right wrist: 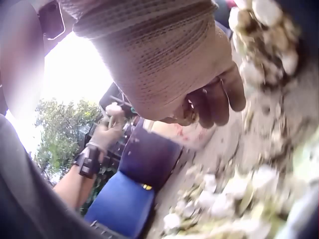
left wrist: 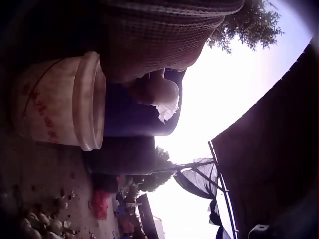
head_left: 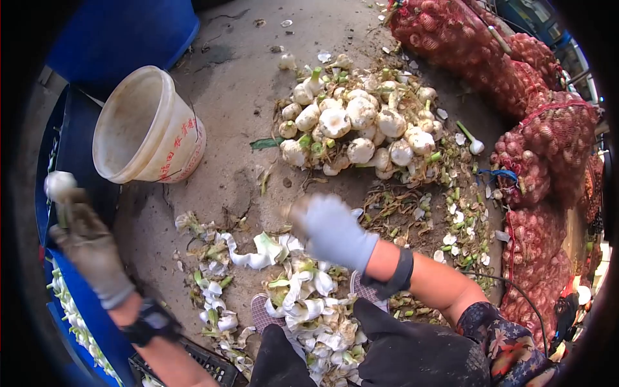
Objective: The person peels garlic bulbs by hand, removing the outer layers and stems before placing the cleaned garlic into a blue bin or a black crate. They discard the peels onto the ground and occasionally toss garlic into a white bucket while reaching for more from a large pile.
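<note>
At the far left, my gloved left hand (head_left: 93, 248) grips a white garlic bulb (head_left: 60, 186) by its green stem, the bulb upward. In the left wrist view the bulb (left wrist: 167, 94) sticks out past the glove. My gloved right hand (head_left: 332, 229) is over the ground in front of my knees, near the pile of garlic bulbs (head_left: 361, 113). Its fingers (right wrist: 217, 102) bend downward in the right wrist view, with a small ragged bit beside them; I cannot tell whether they hold it. White and green garlic peelings (head_left: 313, 306) lie heaped between my feet.
A white bucket (head_left: 148, 129) with red writing leans at the left. Blue containers (head_left: 129, 32) stand behind it, and trimmed garlic (head_left: 74, 316) fills a blue container at lower left. Red mesh sacks (head_left: 535, 148) of garlic line the right. A black crate (head_left: 206, 358) is by my left arm.
</note>
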Action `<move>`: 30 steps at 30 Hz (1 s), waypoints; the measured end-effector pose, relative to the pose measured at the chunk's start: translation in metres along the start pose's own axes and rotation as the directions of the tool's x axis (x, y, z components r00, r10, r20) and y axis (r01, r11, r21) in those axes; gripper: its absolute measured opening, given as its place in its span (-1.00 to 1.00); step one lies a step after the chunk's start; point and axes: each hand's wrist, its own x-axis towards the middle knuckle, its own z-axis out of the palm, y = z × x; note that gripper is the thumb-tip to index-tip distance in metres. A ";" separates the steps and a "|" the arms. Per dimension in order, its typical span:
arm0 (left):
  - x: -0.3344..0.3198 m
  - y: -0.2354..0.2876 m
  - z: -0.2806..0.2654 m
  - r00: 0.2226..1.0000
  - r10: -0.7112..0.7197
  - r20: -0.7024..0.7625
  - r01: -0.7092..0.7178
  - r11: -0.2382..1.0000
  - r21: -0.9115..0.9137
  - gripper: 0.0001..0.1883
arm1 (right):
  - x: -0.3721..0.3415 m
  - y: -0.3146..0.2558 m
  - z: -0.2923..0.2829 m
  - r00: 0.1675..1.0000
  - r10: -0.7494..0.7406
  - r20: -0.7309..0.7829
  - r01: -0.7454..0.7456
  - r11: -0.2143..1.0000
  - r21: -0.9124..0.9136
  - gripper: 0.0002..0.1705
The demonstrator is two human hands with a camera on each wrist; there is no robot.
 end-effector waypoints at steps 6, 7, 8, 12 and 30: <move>0.000 -0.085 0.134 0.969 -0.180 -0.169 0.235 0.881 0.410 -0.56 | 0.086 0.100 -0.037 0.974 0.114 -0.196 -0.201 0.835 -0.512 -0.54; -0.012 -0.105 0.126 0.929 -0.362 -0.077 0.350 0.794 0.497 -0.60 | 0.093 0.105 -0.036 0.981 0.183 -0.063 -0.188 0.830 -0.526 -0.57; -0.030 -0.132 0.136 0.909 -0.390 -0.146 0.394 0.695 0.601 -0.64 | 0.098 0.095 -0.047 0.956 0.284 0.065 -0.220 0.849 -0.481 -0.53; -0.103 -0.222 0.121 0.718 -0.684 -0.129 0.676 0.641 0.364 -0.46 | 0.050 0.078 -0.017 0.971 0.201 -0.128 -0.235 0.888 -0.395 -0.58; -0.174 -0.236 0.144 0.803 -0.592 0.071 0.280 0.480 0.831 -0.38 | -0.056 0.029 0.039 0.648 0.328 0.687 -0.736 0.040 0.676 -0.63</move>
